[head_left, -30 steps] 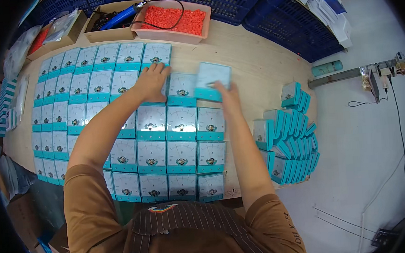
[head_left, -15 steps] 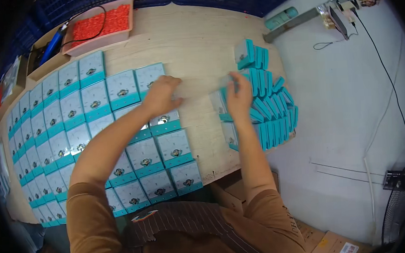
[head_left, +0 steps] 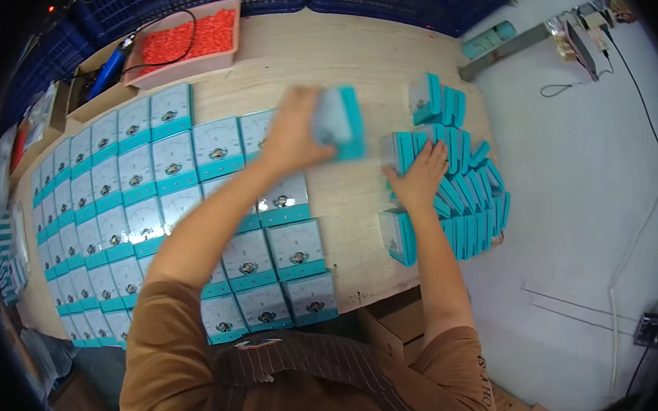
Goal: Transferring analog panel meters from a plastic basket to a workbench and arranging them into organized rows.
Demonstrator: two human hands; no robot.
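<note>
my left hand [head_left: 293, 132], blurred, grips a square white-faced meter with a teal edge [head_left: 339, 122] over the pale wooden table [head_left: 357, 226], just right of the flat rows of white-and-teal meters [head_left: 218, 148]; my right hand [head_left: 421, 179] rests, fingers parted, on the cluster of upright and leaning teal-cased meters [head_left: 472, 234]; whether it pinches one, i cannot tell

The left hand [head_left: 298, 132] is gripping and looking blurred; its forearm [head_left: 216, 212] is slanting forward-right. The right hand [head_left: 421, 176] is resting palm down, fingers [head_left: 436, 154] apart.
</note>
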